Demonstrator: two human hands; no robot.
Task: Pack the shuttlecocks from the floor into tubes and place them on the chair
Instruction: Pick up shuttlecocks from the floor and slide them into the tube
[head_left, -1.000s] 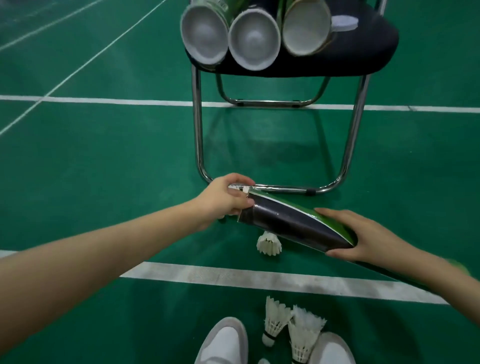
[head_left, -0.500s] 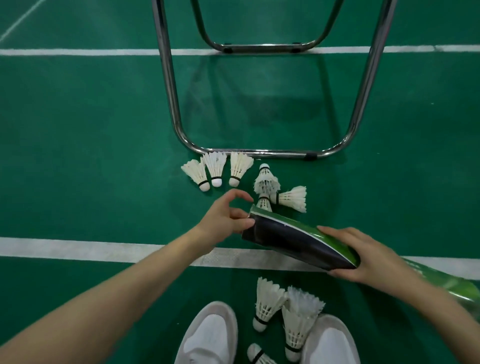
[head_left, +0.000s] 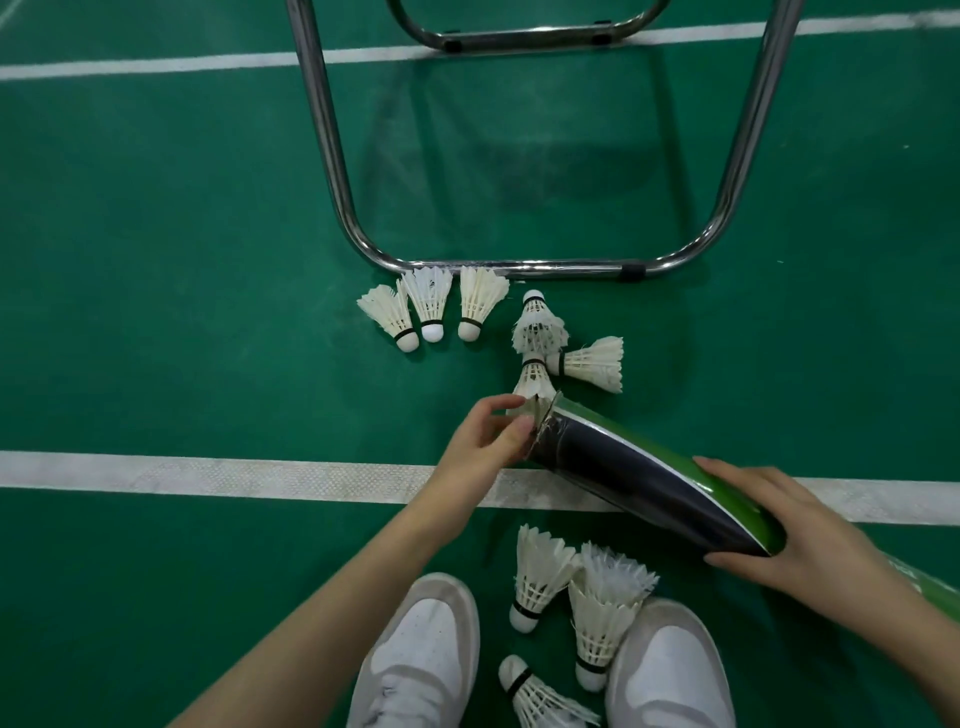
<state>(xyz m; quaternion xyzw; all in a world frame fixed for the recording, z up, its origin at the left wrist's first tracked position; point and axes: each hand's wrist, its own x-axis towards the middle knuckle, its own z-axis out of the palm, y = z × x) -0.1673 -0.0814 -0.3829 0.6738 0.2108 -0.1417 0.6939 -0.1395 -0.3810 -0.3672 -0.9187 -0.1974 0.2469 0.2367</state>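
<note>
My right hand (head_left: 779, 535) grips a dark and green shuttlecock tube (head_left: 639, 483) that lies slanted above the floor, mouth pointing up-left. At that mouth my left hand (head_left: 483, 441) pinches the feathers of a shuttlecock (head_left: 540, 415) sitting partly inside the tube. Three shuttlecocks (head_left: 428, 306) lie in a row by the chair's front bar. Just past the tube mouth sits a cluster of three more (head_left: 537, 327). Another three shuttlecocks (head_left: 540, 571) lie between my shoes. Only the chair's chrome frame (head_left: 519, 269) shows; its seat is out of view.
My two white shoes (head_left: 421, 654) (head_left: 670, 670) stand at the bottom edge. A white court line (head_left: 208, 475) crosses the green floor under my hands, and a second line (head_left: 156, 65) runs behind the chair legs.
My view has tilted down, so the chair seat and its tubes left the frame and more shuttlecocks appeared. My left hand stayed at the tube mouth and now pinches feathers there.
</note>
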